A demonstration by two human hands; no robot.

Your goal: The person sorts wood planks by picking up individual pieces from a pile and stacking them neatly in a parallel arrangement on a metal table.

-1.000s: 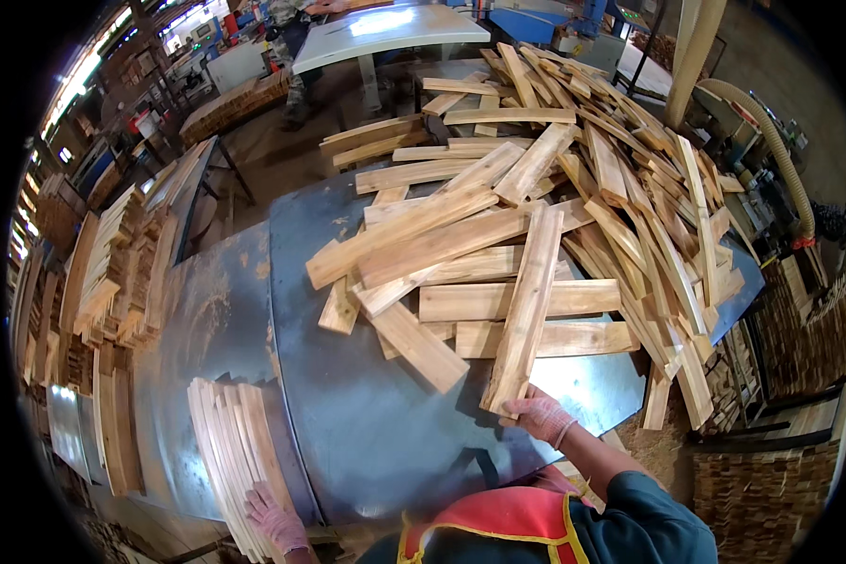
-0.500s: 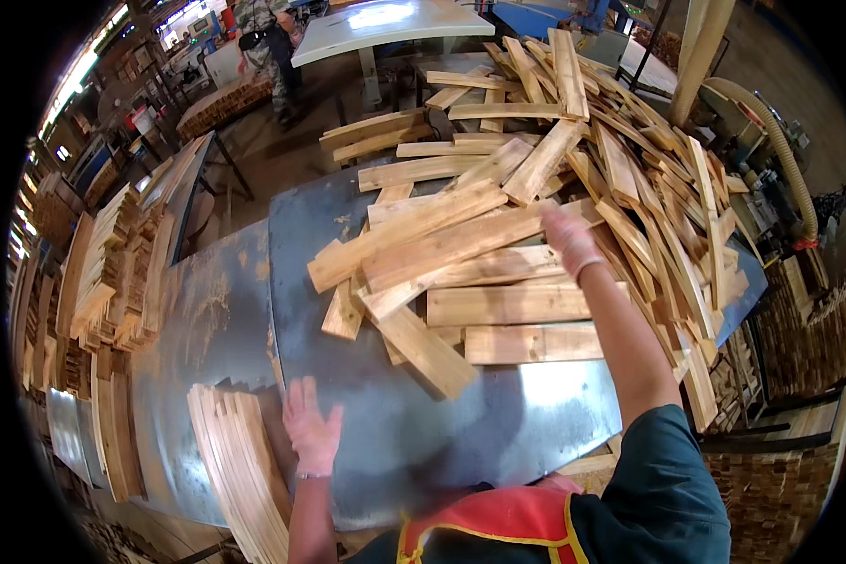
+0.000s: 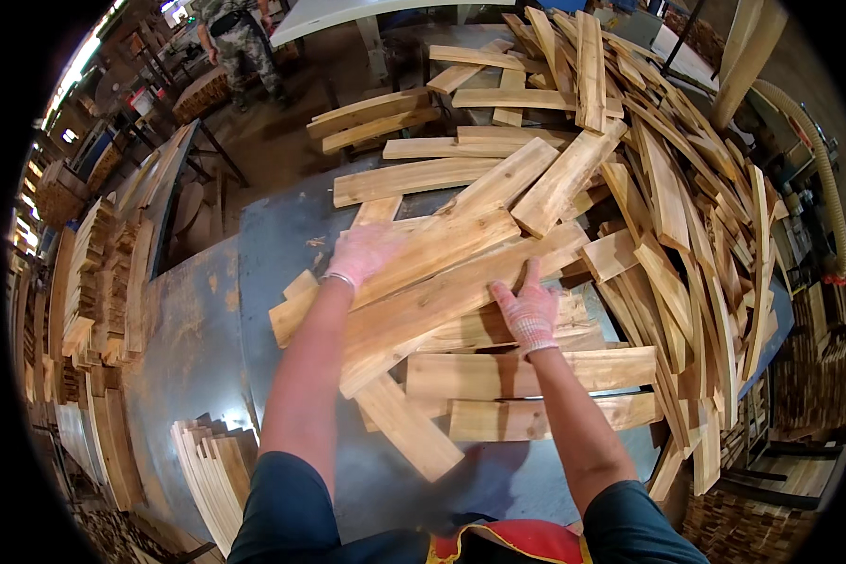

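Note:
My left hand [image 3: 365, 252], in a thin pinkish glove and slightly blurred, lies with fingers stretched out over the far edge of a long wooden board [image 3: 432, 252]. Just nearer to me, a second long board [image 3: 451, 303] slants alongside it. At that board's near edge, toward its right end, my right hand [image 3: 530, 312] rests with thumb and forefinger spread; its other fingers are partly hidden. Shorter boards [image 3: 573, 369] lie beneath and nearer to me, some crossing at angles. All are on a grey metal tabletop [image 3: 301, 207].
A big heap of loose boards [image 3: 677, 216] covers the right side. A neat row of boards [image 3: 211, 479] stands at the near left. Further left are stacked boards [image 3: 94, 273]. Beyond the table a person in camouflage trousers [image 3: 244, 56] stands near a white table [image 3: 348, 14].
My left hand has come forward from the bare near tabletop onto the long board. My right hand has drawn back from the far right end. The view has shifted slightly.

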